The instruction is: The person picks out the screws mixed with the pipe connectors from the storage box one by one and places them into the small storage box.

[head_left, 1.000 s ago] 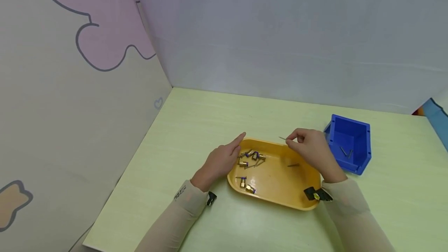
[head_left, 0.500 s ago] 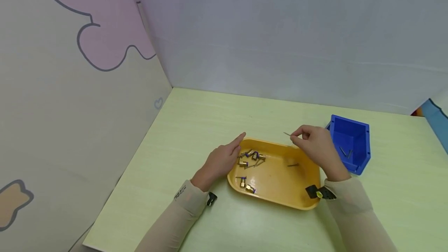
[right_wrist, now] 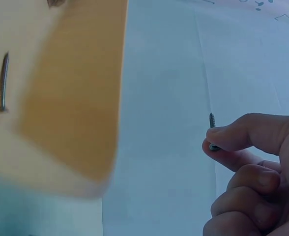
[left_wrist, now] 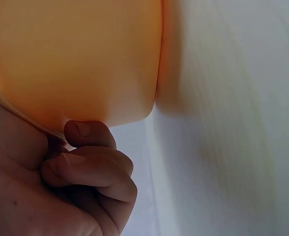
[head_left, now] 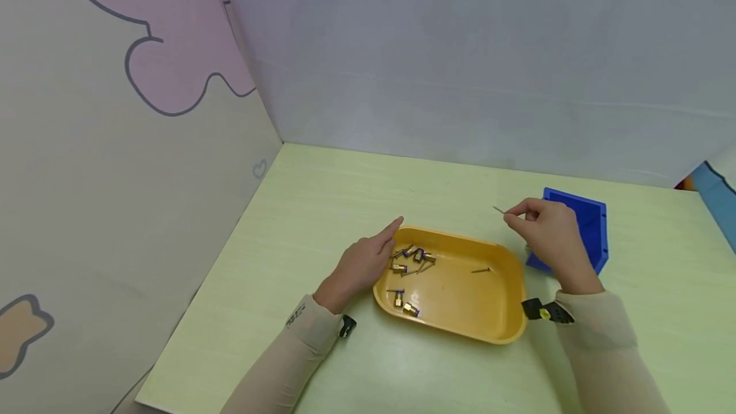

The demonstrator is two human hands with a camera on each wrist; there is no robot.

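While we look down on our green table [head_left: 345, 197], the largest thing on it is the yellow tray [head_left: 460, 321], which sits in front of us, between our arms. Just right of the tray stands the blue bin [head_left: 592, 229], partly hidden behind our right hand [head_left: 549, 235].

Our left hand [head_left: 359, 267] rests at the tray's left rim; the left wrist view shows its thumb [left_wrist: 85, 132] against the tray's outer wall and its fingers curled beneath the rim, so it is grasping the tray.

Our right hand is raised above the table between the tray's far right corner and the bin. Its thumb and forefinger pinch a small screw [head_left: 499, 210], whose tip points away to the left; the right wrist view shows the screw [right_wrist: 212, 120] sticking up from the fingertips, the other fingers curled.

Inside the tray, a cluster of brass fittings [head_left: 413, 260] lies near the left end, two more fittings nearer us, and one lone screw [head_left: 480, 270] lies toward the right.
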